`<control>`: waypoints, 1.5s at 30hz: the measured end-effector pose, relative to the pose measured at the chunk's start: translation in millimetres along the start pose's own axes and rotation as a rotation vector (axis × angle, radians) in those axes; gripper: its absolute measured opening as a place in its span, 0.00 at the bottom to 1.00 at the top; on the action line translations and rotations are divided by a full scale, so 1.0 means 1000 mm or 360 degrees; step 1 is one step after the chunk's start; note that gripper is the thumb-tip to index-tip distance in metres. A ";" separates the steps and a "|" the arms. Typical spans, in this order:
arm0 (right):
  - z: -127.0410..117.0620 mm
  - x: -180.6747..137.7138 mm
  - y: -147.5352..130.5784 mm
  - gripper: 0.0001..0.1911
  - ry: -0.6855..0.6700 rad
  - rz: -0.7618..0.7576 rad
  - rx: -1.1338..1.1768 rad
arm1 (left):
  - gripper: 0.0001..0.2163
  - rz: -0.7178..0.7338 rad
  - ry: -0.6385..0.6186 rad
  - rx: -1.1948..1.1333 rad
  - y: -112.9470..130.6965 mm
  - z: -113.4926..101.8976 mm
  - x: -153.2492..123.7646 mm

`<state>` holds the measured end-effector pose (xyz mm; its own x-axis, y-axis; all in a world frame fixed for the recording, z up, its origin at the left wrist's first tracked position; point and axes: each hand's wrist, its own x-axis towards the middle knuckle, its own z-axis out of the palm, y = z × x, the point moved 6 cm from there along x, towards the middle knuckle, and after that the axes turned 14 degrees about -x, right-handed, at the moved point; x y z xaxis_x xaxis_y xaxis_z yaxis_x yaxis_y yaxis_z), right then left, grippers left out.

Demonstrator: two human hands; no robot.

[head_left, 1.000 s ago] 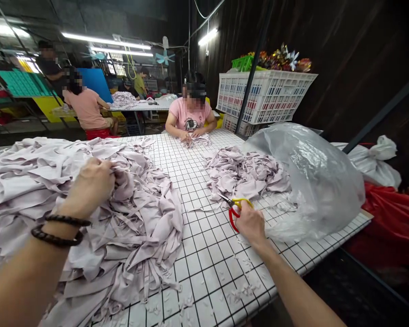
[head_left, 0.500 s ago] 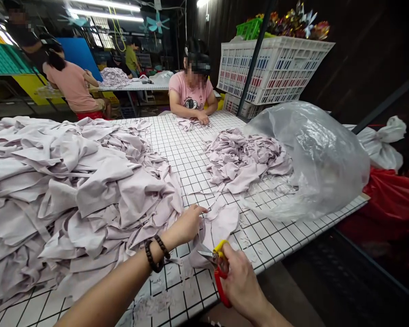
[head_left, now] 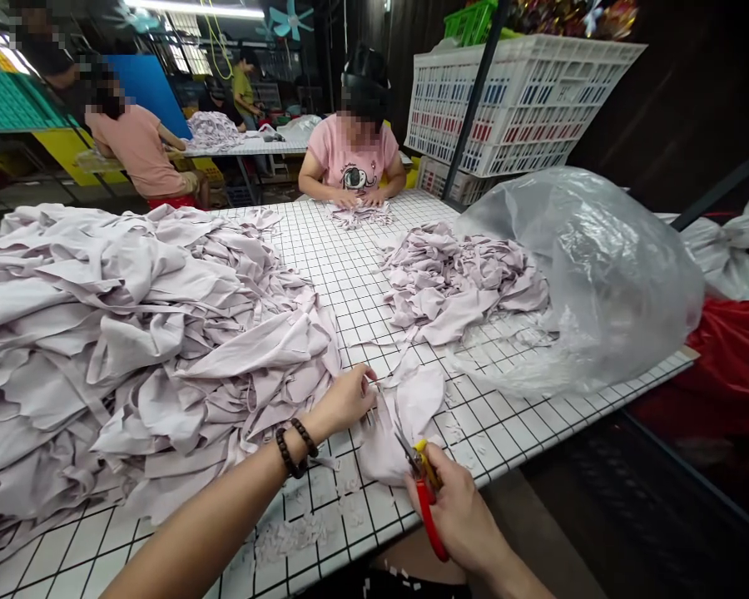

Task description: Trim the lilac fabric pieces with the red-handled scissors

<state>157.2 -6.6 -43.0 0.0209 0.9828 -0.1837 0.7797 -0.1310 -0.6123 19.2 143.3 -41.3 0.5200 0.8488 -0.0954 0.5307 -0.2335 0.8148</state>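
My left hand [head_left: 344, 401] pinches the edge of a pale lilac fabric piece [head_left: 405, 416] lying on the white gridded table [head_left: 343, 283] near its front edge. My right hand [head_left: 458, 516] grips yellow-and-red scissors [head_left: 423, 482], whose blades point up into that same piece. A beaded bracelet is on my left wrist. A large heap of the same lilac fabric [head_left: 131, 333] lies just left of my left hand.
A smaller fabric pile [head_left: 462, 283] and a big clear plastic bag [head_left: 587, 274] lie to the right. A person in a pink shirt [head_left: 353, 158] works at the table's far end. White crates [head_left: 518, 100] stand behind. Small offcuts litter the front edge.
My left hand left the big heap and brought one fabric piece to the table's front edge. My right hand drew the scissors back to that piece; the blades now reach into it.
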 end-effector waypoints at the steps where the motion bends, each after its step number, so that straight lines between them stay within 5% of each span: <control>1: 0.000 -0.001 0.000 0.04 0.0005 -0.0005 -0.0055 | 0.11 -0.0025 0.0061 0.0022 -0.002 -0.003 -0.002; 6: -0.004 -0.003 0.003 0.05 0.0093 0.0060 -0.0363 | 0.20 0.0040 0.0335 0.0550 0.009 -0.022 -0.038; 10: -0.004 -0.004 -0.002 0.06 0.0146 -0.0062 -0.0462 | 0.31 0.0426 0.0071 0.0837 0.033 -0.006 -0.044; 15: -0.007 -0.011 -0.013 0.08 0.0346 -0.0321 -0.0634 | 0.12 0.0596 -0.0398 0.0867 0.039 0.020 0.006; 20: -0.017 -0.017 -0.013 0.08 0.0595 -0.0544 -0.0706 | 0.04 0.0646 -0.0400 0.0770 0.044 0.007 0.021; 30: -0.047 -0.012 -0.006 0.05 0.0840 -0.0601 -0.0795 | 0.01 0.0325 0.0064 -0.0001 0.034 -0.029 -0.022; 34: -0.065 0.001 0.003 0.05 0.0885 -0.0523 -0.0816 | 0.10 0.0065 -0.0100 -0.0450 0.032 -0.026 -0.035; 38: -0.094 0.026 0.002 0.06 0.1043 -0.0412 -0.0780 | 0.11 -0.0294 -0.0424 -0.1523 0.039 -0.014 -0.057; 41: -0.114 0.047 -0.008 0.06 0.1120 -0.0324 -0.0658 | 0.13 -0.0369 -0.0343 -0.2174 0.049 -0.011 -0.069; 45: -0.122 0.071 -0.024 0.05 0.1051 -0.0309 -0.0245 | 0.12 -0.0404 -0.0184 -0.2430 0.053 0.001 -0.082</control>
<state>216.0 81.8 52.6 0.2100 0.8664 0.4531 0.8865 0.0268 -0.4620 5.1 61.2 9.4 0.6103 0.7332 -0.2999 -0.5152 0.6549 0.5528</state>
